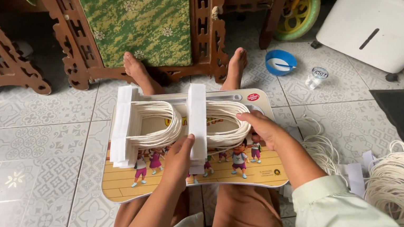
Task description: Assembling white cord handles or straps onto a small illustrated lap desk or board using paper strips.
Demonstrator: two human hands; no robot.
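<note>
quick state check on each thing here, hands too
left hand: pressing the white paper band
right hand: resting on the right cord bundle
left cord bundle: looped, banded at its end
lap tray: flat across the legs
blue lid: on the floor

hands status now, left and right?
Left hand: closed on the white paper strip.
Right hand: fingers resting on the white string bundle, not gripping.

Seat: person sits on tiled floor (19, 155), lap tray (257, 172) across the legs.
Left hand (179, 161): pressed on the white paper band (196, 121) around the cord bundle (195, 123).
Right hand (263, 128): on the bundle's right loop.
Right side: loose cord pile (400, 180), paper strips (358, 177).
Behind: carved wooden chair (120, 16), blue lid (280, 62).
</note>
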